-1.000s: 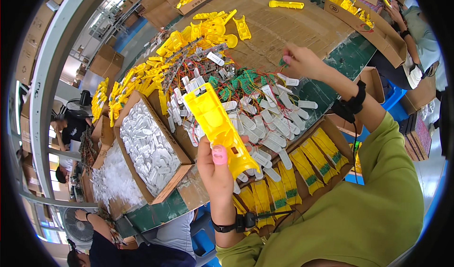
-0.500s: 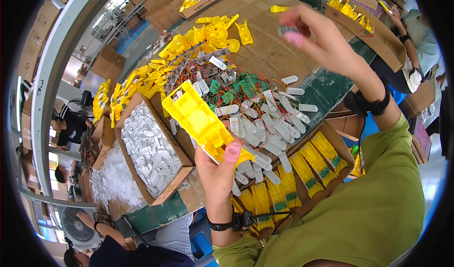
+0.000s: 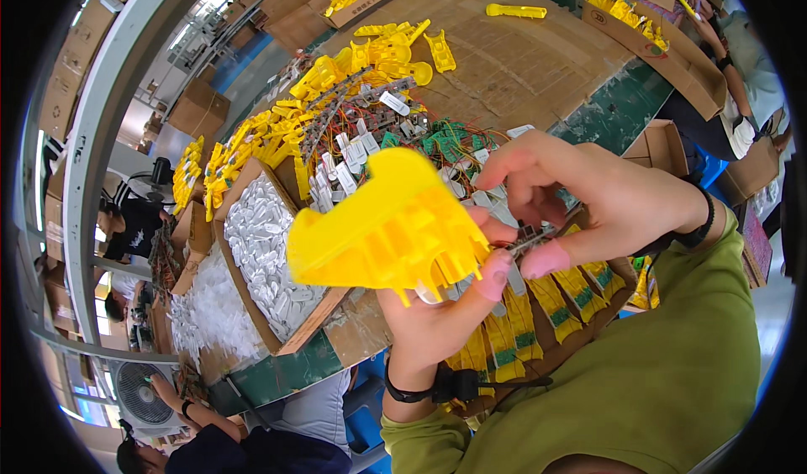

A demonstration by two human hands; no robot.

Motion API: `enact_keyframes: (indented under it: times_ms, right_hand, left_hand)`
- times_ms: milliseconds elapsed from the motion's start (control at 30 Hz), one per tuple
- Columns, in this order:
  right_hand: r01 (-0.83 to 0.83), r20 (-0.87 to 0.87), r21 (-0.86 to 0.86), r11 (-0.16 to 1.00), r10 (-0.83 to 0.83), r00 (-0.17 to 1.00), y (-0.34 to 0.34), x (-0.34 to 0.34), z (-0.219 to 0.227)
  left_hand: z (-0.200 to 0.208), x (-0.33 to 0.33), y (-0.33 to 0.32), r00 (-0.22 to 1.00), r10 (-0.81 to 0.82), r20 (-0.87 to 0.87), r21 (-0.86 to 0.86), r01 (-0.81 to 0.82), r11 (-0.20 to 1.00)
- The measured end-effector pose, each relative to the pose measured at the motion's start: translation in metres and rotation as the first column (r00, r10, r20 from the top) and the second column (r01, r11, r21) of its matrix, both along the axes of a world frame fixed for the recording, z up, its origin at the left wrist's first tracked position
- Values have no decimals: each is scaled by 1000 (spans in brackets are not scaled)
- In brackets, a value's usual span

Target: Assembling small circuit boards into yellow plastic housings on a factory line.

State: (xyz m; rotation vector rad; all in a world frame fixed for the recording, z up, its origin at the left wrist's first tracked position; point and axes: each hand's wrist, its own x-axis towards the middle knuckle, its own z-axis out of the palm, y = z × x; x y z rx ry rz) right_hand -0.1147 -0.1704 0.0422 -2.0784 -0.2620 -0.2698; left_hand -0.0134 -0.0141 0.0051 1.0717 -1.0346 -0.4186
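A yellow plastic shell, hollow and ribbed inside, is tilted up in my left hand, whose fingers close around its lower end. Just to its right, my right hand pinches a small grey-and-dark circuit board piece between thumb and fingers. The piece comes close to the shell's ribbed end and my left thumb; whether it touches the shell is unclear. Beyond both hands lies a heap of white strips, green boards and red wires, partly hidden by the shell.
An open carton of white plastic pieces stands left, beside a pile of clear parts. Yellow shells are heaped farther back. A carton with yellow-and-green assemblies sits near my body. One yellow piece lies far back. Other people work nearby.
My right hand has come down and left with its small piece, close to my left hand. The yellow shell has been turned onto its side and raised, hiding more of the heap.
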Motion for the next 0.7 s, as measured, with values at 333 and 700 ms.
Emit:
enact_keyframes:
  times_ms: [333, 700]
  right_hand:
    - [135, 347, -168, 976, -69, 935, -4, -6, -23]
    - [204, 174, 101, 974, -219, 960, 4, -14, -21]
  left_hand:
    - [3, -6, 0, 994, 72, -84, -69, -78, 995]
    - [1, -16, -10, 929, 316, 193, -48, -313, 949]
